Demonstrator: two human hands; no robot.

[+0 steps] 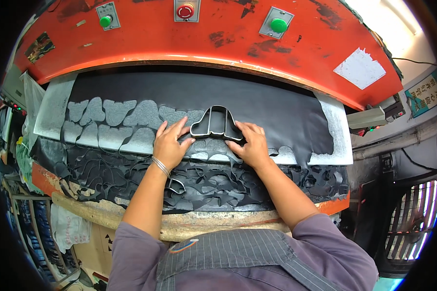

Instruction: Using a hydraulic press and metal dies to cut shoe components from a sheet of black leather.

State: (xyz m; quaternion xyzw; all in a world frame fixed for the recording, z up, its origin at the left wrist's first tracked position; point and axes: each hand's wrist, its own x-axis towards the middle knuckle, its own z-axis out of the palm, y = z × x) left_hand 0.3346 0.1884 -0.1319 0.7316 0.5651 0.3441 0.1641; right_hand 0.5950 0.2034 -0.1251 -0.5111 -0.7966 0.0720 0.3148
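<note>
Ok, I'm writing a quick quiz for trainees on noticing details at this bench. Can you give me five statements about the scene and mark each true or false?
1. The left hand and right hand are at opposite sides of the metal cutting die. True.
2. The red button is to the right of both green buttons. False: the red button sits between the green buttons.
3. Cut-out gaps show in the black sheet left of the metal cutting die. True.
4. Silvery bangles are on the right wrist. False: the silvery bangles circle the left wrist.
5. The apron has pale stripes. True.
</note>
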